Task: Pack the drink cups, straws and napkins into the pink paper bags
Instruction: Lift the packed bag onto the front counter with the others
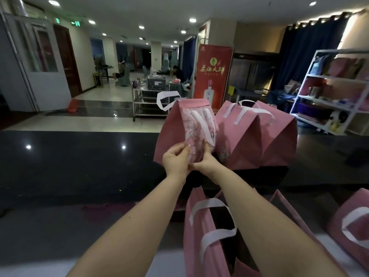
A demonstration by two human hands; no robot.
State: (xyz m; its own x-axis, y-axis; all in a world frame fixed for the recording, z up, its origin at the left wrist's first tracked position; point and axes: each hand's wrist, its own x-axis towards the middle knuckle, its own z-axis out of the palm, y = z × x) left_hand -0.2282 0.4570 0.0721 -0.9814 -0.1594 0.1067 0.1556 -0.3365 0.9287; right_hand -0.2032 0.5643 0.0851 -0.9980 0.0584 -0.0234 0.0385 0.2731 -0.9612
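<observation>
Dim hall, dark bench (79, 166); we pinch the folded pink bag (189, 124) at its lower edge, left hand (175, 158) and right hand (205, 163) both closed on it. Best we spread the sides evenly, clear of the standing bags (257, 136).

Open worktop to my left, pink bags crowding the right

The glossy black worktop (69, 166) lies bare across its whole left half, so a hand could sweep there freely. On the right, the pink paper bag with white handles (179, 124) that I grip in both hands touches two more closed pink paper bags (257, 136); nearer me, an open pink paper bag (201, 246) stands between my forearms.
</observation>
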